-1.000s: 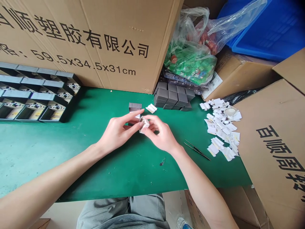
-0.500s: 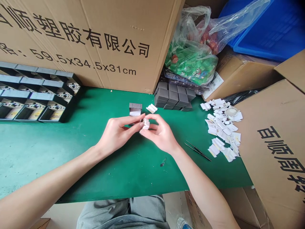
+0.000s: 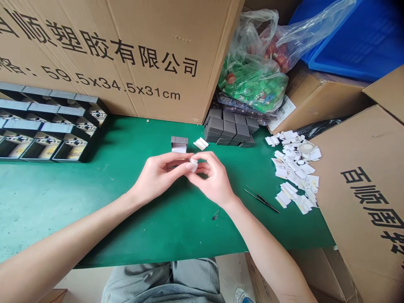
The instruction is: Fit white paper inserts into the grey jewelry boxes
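Fingertips of my left hand (image 3: 159,173) and my right hand (image 3: 212,174) meet in a pinch over the middle of the table. Between them is a small crumpled white piece (image 3: 193,166), perhaps paper or thin film; the fingers cover much of it. Just behind my left fingers stands a small dark grey box (image 3: 179,140) with its lid raised and a white lining; its lower part is hidden. A folded white card insert (image 3: 200,143) lies right of that box, beyond my right fingertips.
Several closed grey boxes (image 3: 229,126) are stacked behind. Open black boxes (image 3: 67,151) stand in rows at left. Tweezers (image 3: 261,199) and a pile of white inserts (image 3: 296,166) lie right on the green table (image 3: 151,235). Cartons (image 3: 126,25) and a plastic bag (image 3: 255,84) border it.
The white piece has turned a little between my fingers, and less of it shows. My left thumb has shifted right across it. Everything else on the table stays in place.
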{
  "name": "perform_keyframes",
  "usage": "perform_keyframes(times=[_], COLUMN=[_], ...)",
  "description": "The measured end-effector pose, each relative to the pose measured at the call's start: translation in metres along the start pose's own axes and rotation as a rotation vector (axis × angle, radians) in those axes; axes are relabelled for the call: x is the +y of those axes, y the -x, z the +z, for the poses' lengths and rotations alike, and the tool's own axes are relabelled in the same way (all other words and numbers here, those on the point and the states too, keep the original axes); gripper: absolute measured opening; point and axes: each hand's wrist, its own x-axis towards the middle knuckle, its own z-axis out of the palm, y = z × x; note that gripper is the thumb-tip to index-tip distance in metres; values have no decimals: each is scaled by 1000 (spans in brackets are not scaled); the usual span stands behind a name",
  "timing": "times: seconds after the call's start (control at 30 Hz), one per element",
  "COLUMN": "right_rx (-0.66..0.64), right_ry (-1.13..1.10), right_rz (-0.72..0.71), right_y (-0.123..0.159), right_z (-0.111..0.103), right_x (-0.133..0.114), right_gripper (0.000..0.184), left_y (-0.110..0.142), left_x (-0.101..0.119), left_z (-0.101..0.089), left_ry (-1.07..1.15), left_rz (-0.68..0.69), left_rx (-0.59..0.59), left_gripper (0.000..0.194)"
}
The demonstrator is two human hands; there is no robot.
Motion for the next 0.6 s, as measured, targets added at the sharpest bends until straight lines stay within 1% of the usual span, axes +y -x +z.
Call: perform_keyframes(times=[0.07,0.13,0.2,0.27,0.4,0.5,0.6], right_rx=[21,30,33,31,18,11,27], right_ry=[134,286,410,484,526,477,413], right_rz=[-103,-173,-201,-197,-182,-181,-129], right_y=[2,5,6,7,7,5,5], right_z=[2,4,5,5,4,2,3], right_x=[2,3,3,3,-1,-3,-5], right_gripper=[21,21,23,26,27,25,27], left_y=[-1,-2,-3,-3,-3,-3,-5], left_x=[2,3,4,3,-1,-4,-3], left_z=[2,3,5,6,6,6,7], left_ry=[80,143,188,215,331,424,494], left_rz=[-33,-43,-45,-55,-127,-192,-252], left_rx=[-11,-15,-5,-2,-20,21,57], left_gripper=[33,30,30,31,30,30,31])
